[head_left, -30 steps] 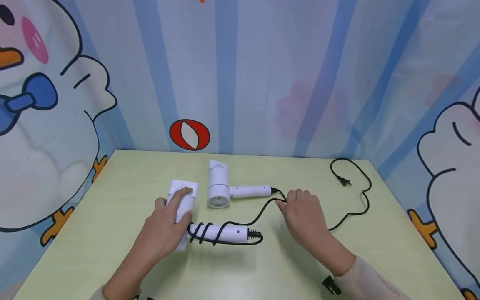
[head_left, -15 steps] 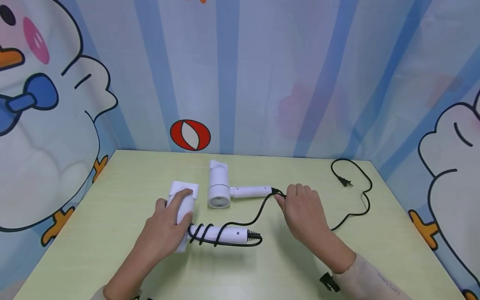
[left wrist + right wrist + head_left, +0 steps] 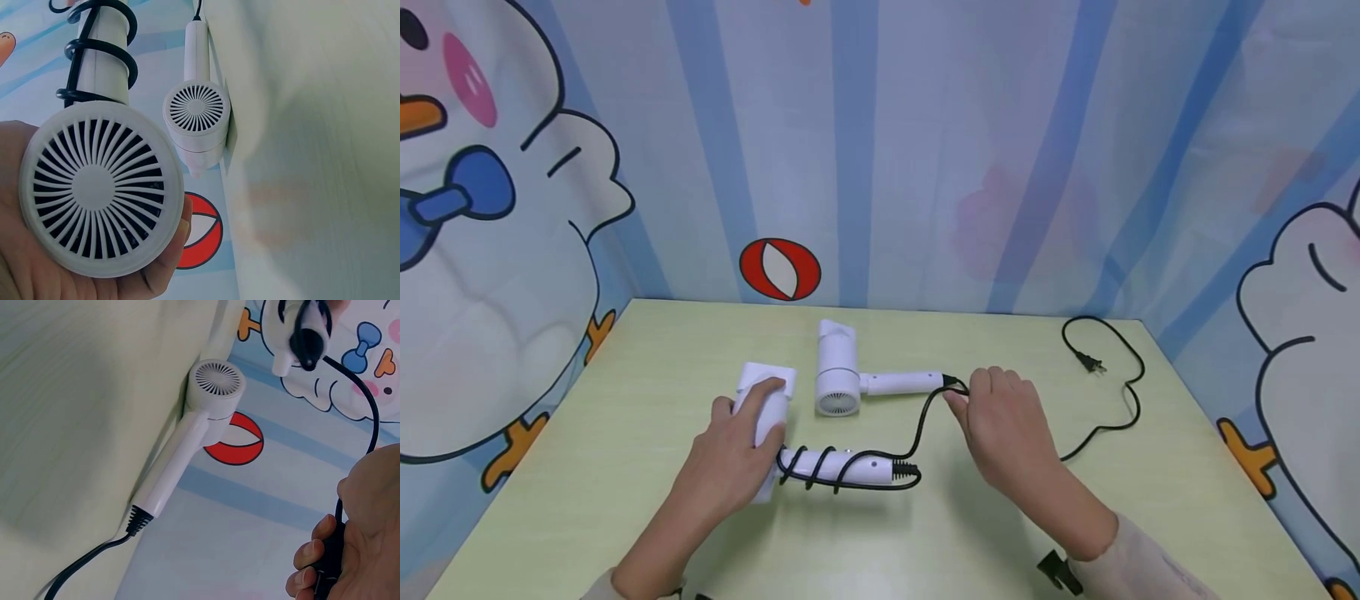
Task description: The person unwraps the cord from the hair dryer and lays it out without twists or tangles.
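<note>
My left hand grips the barrel of a white hair dryer over the table's left half. Its round rear grille faces the left wrist camera. The black power cord winds around this dryer's handle in several loose turns, then runs up to my right hand. In the right wrist view, my right fingers curl around the cord's thick black plug end. A second white hair dryer lies on the table between the hands, its handle pointing right.
From the second dryer's handle, another black cord runs behind my right hand to a two-pin plug at the back right of the pale table. A printed curtain stands behind. A black clip hangs by my right sleeve.
My right hand has shifted slightly left. The wound turns have moved right along the held dryer's handle, and the cord between the hands now bends more steeply. The left hand stays nearly still.
</note>
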Tool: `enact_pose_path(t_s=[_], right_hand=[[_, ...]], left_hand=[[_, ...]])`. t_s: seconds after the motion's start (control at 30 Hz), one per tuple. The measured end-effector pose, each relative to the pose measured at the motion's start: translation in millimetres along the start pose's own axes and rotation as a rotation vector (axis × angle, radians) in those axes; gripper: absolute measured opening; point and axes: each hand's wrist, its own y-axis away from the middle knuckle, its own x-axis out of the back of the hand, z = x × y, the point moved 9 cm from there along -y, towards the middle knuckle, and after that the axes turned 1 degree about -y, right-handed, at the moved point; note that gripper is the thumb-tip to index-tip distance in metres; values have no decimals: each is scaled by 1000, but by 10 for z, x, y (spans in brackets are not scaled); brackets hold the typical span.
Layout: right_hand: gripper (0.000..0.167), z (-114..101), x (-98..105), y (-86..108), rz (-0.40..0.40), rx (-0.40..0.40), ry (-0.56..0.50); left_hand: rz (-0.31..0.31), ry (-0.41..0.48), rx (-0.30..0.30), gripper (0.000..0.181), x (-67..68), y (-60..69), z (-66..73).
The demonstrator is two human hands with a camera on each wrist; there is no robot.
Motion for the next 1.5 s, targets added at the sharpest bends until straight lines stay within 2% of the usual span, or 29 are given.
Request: enact_pose_path(t_s=[0.33, 0.57, 0.9, 1.23, 1.5], right_hand=[[42, -228, 245, 33, 18, 54, -49], [54, -322, 330, 91, 79, 101, -82], [54, -373, 276, 172, 5, 95, -73], [60, -442, 179, 318, 7, 126, -55], [40, -467, 68, 400, -51, 114, -20]], left_hand=[[14, 13, 3, 56, -2, -20, -39], [18, 21, 5, 57, -2, -24, -49], [34, 23, 12, 58, 51, -29, -58], [47, 29, 17, 58, 96, -37, -81], [57, 32, 29, 58, 126, -47, -104]])
